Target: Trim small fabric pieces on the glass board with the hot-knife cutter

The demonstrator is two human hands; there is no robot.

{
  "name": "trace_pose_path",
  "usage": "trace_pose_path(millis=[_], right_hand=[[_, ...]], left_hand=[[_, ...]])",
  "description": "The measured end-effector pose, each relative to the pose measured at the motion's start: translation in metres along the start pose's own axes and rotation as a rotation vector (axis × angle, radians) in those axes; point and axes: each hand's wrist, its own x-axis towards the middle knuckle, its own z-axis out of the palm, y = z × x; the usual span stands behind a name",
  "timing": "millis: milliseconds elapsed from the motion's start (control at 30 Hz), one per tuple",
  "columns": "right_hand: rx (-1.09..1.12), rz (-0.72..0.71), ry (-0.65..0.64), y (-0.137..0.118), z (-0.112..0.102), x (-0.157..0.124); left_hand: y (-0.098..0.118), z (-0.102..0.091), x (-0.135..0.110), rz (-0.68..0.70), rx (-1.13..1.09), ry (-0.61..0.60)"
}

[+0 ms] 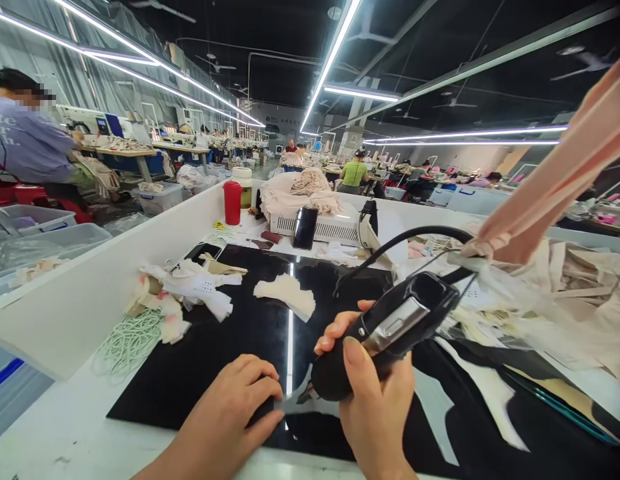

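Observation:
My right hand (377, 400) is wrapped round a black corded handheld electric tool (390, 330) with a metal plate on its side. A pink fabric strip (555, 173) is tied at the tool's rear end and runs up to the right. The tool's small metal tip points down at a pale sheer piece (323, 405) on the glossy black board (230, 373). My left hand (235, 403) rests at the board's front, fingers curled and fingertips closed on the left end of that piece. Further back on the board lies a cream fabric piece (286, 295).
White fabric scraps (203, 287) and pale green cord (127, 340) lie at left. A phone (305, 228) leans on a white box (335, 227) beside a red cup (232, 203). Beige fabric (580, 280) is heaped at right. White side walls edge the table; other people work beyond.

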Motion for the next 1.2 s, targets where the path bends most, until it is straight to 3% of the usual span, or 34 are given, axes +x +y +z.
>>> trace_pose_path(millis=[200, 533, 933, 1033, 1200], right_hand=[[0.015, -0.001, -0.011, 0.007, 0.004, -0.002], [0.019, 0.005, -0.051, 0.011, 0.010, -0.007], [0.021, -0.015, -0.067, 0.010, 0.008, -0.010], [0.016, -0.029, -0.071, 0.010, 0.008, -0.010], [0.008, -0.012, -0.058, 0.009, 0.009, -0.010]], left_hand=[[-0.004, 0.005, -0.002, -0.049, -0.044, 0.086], [0.002, 0.001, -0.002, 0.016, -0.059, 0.092], [0.001, -0.012, -0.016, 0.255, 0.299, 0.159], [-0.005, -0.005, -0.025, 0.275, 0.349, 0.183], [-0.011, 0.011, -0.031, 0.286, 0.362, 0.342]])
